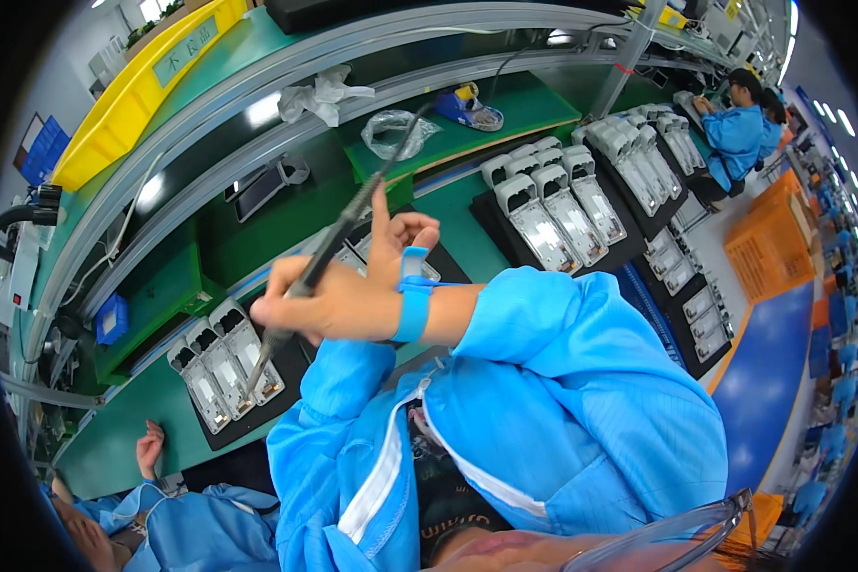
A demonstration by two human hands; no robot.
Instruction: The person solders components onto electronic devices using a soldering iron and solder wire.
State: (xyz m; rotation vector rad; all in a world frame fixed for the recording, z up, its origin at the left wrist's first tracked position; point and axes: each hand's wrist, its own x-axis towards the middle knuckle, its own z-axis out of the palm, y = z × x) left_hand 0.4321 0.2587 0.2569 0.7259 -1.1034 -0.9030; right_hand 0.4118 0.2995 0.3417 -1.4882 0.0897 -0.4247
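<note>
My right hand (338, 303) is closed round a soldering iron (341, 232). The iron slants, its cord end up to the right and its metal tip down to the left. A blue strap (413, 310) circles that wrist. The tip appears over a group of pale grey device housings (221, 370) on a dark mat at the left; contact cannot be made out. My left hand (398, 243) is behind the right wrist, index finger raised and the other fingers loosely bent, with nothing visible in it. Some housings between the hands and the bench are partly hidden.
More housings (567, 224) stand in rows on black mats to the right. A soldering stand (472, 107) and a plastic bag (396, 133) sit on the green shelf. A yellow bin (129, 105) rests up left. Co-workers sit on both sides, one with a raised hand (150, 446) at lower left.
</note>
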